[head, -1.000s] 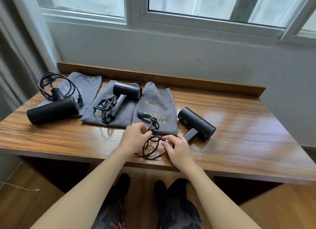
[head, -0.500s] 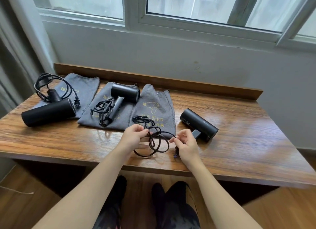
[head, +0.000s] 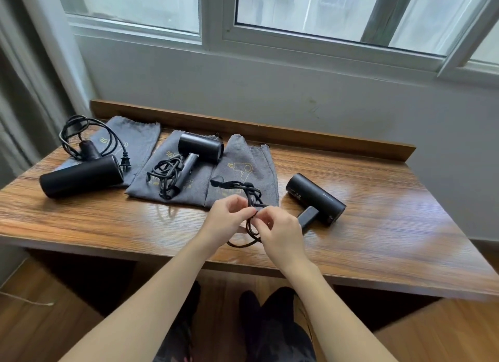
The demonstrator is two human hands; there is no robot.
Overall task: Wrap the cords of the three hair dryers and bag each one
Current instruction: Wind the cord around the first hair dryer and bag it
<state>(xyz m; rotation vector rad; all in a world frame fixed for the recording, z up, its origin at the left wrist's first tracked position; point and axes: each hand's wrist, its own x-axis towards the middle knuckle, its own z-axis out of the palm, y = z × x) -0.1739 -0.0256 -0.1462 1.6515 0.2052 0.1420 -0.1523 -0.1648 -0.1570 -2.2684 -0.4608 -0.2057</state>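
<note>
Hands (head: 229, 221) pinching looped black cord (head: 249, 199)

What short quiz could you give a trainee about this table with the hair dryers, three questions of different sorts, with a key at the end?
1. True or false: the right dryer lies on a bag.
2. Multiple choice: what do the left hand and right hand hold? A) a bag B) the cord C) a dryer's barrel
3. Fill in: the number of grey bags on the table is ____.

Key
1. False. It lies on bare wood, beside the right bag.
2. B. Both hands pinch the looped cord.
3. Three: the left bag, the middle bag and the right bag.
</note>
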